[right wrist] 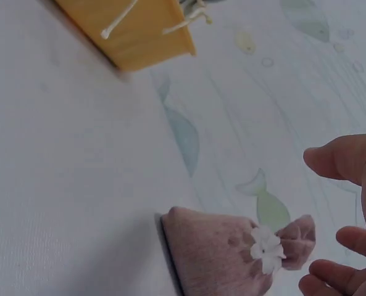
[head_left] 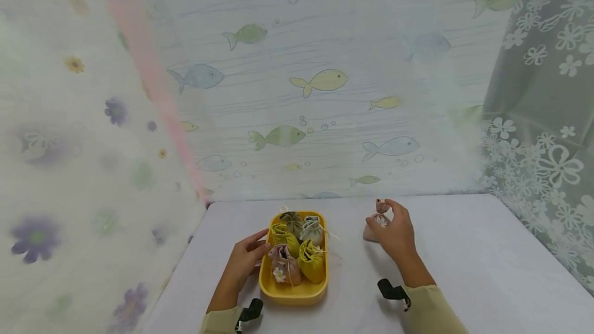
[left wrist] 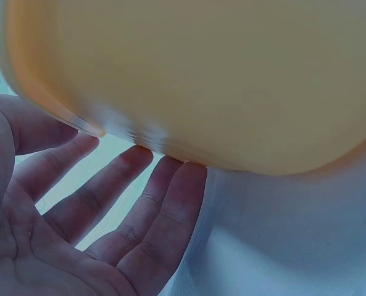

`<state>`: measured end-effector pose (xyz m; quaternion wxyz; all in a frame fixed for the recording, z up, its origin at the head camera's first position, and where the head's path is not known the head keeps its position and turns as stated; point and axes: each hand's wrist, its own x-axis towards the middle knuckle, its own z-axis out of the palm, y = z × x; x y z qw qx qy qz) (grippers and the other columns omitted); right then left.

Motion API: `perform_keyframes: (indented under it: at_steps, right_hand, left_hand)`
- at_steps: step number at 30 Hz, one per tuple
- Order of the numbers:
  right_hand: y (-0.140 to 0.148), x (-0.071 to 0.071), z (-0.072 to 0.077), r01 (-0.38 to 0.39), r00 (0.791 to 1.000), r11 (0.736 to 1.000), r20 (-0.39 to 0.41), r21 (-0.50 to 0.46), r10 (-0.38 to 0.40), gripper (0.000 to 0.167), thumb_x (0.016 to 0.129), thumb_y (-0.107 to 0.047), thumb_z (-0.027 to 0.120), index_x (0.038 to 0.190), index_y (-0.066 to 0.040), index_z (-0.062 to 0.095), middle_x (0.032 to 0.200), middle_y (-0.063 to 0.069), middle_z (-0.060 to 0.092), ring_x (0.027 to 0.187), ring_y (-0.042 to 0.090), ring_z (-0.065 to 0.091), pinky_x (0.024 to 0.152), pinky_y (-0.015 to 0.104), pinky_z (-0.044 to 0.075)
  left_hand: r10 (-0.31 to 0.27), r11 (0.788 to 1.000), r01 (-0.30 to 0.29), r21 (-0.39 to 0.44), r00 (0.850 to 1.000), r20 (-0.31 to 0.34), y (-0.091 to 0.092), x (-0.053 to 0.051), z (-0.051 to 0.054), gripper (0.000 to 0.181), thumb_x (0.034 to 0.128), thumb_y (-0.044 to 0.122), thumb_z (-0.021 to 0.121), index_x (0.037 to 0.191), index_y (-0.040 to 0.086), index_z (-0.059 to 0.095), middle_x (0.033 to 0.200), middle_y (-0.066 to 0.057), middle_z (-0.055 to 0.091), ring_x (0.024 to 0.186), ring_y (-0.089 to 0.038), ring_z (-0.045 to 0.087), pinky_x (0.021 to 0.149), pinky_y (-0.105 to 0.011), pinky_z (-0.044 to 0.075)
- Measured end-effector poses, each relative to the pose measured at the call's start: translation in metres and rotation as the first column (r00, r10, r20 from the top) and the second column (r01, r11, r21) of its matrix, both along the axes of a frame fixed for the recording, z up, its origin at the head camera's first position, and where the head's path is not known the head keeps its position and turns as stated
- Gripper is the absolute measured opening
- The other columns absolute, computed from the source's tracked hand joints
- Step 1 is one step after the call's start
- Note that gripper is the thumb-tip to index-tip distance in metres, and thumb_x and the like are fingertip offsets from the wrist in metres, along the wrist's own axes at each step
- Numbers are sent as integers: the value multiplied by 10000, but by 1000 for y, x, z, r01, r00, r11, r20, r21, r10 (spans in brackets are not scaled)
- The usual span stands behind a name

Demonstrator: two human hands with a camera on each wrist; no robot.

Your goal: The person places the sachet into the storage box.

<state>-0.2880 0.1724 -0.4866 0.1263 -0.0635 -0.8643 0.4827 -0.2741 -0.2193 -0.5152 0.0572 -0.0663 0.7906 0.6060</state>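
A pink drawstring pouch [head_left: 370, 233] with a white flower stands upright on the table, right of the tray. My right hand [head_left: 400, 234] is beside its gathered neck. In the right wrist view the thumb and fingers are spread, with a gap between them and the pouch [right wrist: 213, 250]. My left hand [head_left: 241, 264] touches the left side of a yellow tray [head_left: 292, 297]. In the left wrist view its nearly straight fingertips rest against the tray's outer wall [left wrist: 220, 80]. Inside the tray sit a pink pouch [head_left: 290, 269], two yellow pouches [head_left: 312, 267], an olive pouch [head_left: 293, 222] and a pale grey pouch [head_left: 312, 232].
The white-covered table [head_left: 352, 303] reaches back to a fish-print curtain [head_left: 325, 117]. A flower-print sheet [head_left: 69, 169] hangs at the left, and lace with white flowers [head_left: 557, 164] at the right. Pale cords [head_left: 331, 235] stick out over the tray's right rim.
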Motion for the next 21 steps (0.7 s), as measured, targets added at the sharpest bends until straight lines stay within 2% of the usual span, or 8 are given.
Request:
perform_keyframes:
  at_steps: [4, 9, 14, 18, 21]
  right_hand:
    - [7, -2, -4, -37, 993, 999, 108, -21, 39, 885, 960, -381, 677, 1633, -47, 208, 1659, 259, 274, 1532, 458, 264, 1192, 660, 321]
    - [12, -4, -11, -87, 985, 994, 145, -67, 96, 937, 973, -406, 678, 1644, -40, 136, 1672, 250, 272, 1525, 447, 301, 1171, 617, 383]
    - [14, -4, -15, -60, 991, 992, 112, -114, 72, 971, 952, -426, 708, 1651, -67, 138, 1605, 227, 400, 1464, 420, 399, 1140, 594, 430]
    - [13, -4, -16, -26, 998, 993, 58, -114, 33, 932, 939, -406, 737, 1636, -62, 223, 1495, 222, 491, 1406, 405, 428, 1131, 581, 433]
    - [11, -4, -16, -10, 999, 994, 32, -106, 13, 838, 939, -356, 750, 1597, -46, 333, 1440, 212, 519, 1373, 387, 444, 1126, 555, 440]
  left_hand:
    - [-5, 1000, 5, -1, 1000, -2, 0, 0, 0, 535, 969, 330, 725, 1482, 280, 582, 1421, -172, 624, 1080, -228, 713, 818, -442, 645]
    - [4, 1000, -4, 3, 1000, 1, 0, 0, 0, 528, 971, 317, 725, 1479, 272, 587, 1419, -181, 622, 1071, -231, 717, 813, -439, 646]
    - [2, 1000, -2, 3, 1000, 4, 0, -1, -2, 536, 963, 326, 734, 1476, 275, 589, 1421, -177, 620, 1062, -223, 715, 814, -434, 646]
    - [2, 1000, -2, 5, 1000, 0, -1, -3, -4, 533, 963, 325, 733, 1475, 282, 590, 1421, -171, 620, 1067, -224, 713, 817, -435, 646]
    - [5, 1000, -5, 0, 1000, -1, -1, -3, -5, 532, 963, 326, 734, 1474, 284, 592, 1420, -171, 620, 1066, -221, 712, 822, -441, 645]
